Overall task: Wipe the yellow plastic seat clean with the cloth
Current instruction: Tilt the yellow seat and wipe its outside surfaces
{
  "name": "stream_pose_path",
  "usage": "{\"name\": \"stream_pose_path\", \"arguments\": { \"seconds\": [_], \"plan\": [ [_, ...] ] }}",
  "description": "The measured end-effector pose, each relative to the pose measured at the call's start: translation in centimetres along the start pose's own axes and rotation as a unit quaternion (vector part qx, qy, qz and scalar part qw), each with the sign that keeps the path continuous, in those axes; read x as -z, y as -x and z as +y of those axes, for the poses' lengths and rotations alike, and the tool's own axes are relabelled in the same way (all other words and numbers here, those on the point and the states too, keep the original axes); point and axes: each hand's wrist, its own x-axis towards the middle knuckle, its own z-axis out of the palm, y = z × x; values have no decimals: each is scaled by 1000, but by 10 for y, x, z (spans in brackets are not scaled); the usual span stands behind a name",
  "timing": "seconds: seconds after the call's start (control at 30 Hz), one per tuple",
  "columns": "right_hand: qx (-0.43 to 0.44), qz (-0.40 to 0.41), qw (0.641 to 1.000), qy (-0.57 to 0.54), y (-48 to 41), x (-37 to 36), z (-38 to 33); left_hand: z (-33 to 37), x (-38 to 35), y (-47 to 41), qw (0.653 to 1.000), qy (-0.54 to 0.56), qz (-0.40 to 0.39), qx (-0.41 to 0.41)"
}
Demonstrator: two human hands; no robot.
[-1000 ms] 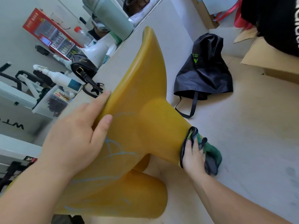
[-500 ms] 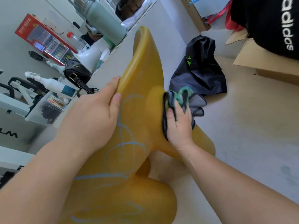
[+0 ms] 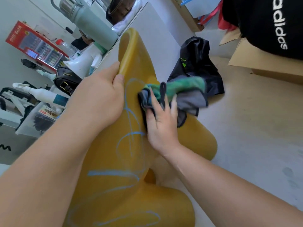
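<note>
The yellow plastic seat stands tilted in the middle of the head view, its surface scrawled with pale blue chalk lines. My left hand grips its upper left rim, thumb on the front face. My right hand presses a green and grey cloth against the seat's upper middle, fingers spread over the bunched fabric. Part of the cloth hangs loose off the seat's right edge.
A black bag lies on the floor behind the seat. A cardboard box with a black garment on it sits at the right. At the left, a white ledge holds a green flask, a megaphone and a spray bottle.
My right hand has carried the cloth from the seat's lower right edge up onto its upper middle face. My left hand has slid higher along the rim.
</note>
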Motion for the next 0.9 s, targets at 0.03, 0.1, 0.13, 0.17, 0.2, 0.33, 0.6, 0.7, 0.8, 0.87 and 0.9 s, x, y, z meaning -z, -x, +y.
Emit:
{"name": "stream_pose_path", "arguments": {
  "seconds": [0.03,0.1,0.13,0.17,0.2,0.33,0.6,0.7,0.8,0.87,0.9],
  "plan": [
    [22,1,1000,-15,-14,2,-1,0,2,1,1000,19,-4,13],
    [38,9,999,-19,-32,7,11,0,3,3,994,96,-12,47],
    [22,18,1000,-8,-35,9,24,2,4,4,987,144,-23,61],
    [-20,25,999,1,-35,11,38,5,6,5,981,175,-37,75],
    [-77,27,997,4,-33,14,52,7,7,5,976,193,-47,89],
    [-177,22,984,-11,-19,18,55,10,10,8,965,233,-60,106],
    [182,23,976,-114,-52,7,-62,-2,6,8,949,293,9,118],
    [87,-2,990,-109,-137,14,-67,1,11,14,944,287,-21,164],
    [-9,-43,988,-148,-163,16,-62,4,13,17,948,283,-16,146],
    [-18,-11,994,-109,-126,14,-59,3,12,16,954,269,-3,136],
    [-14,4,997,-82,-94,14,-58,1,11,17,955,267,8,132]
  ]
}}
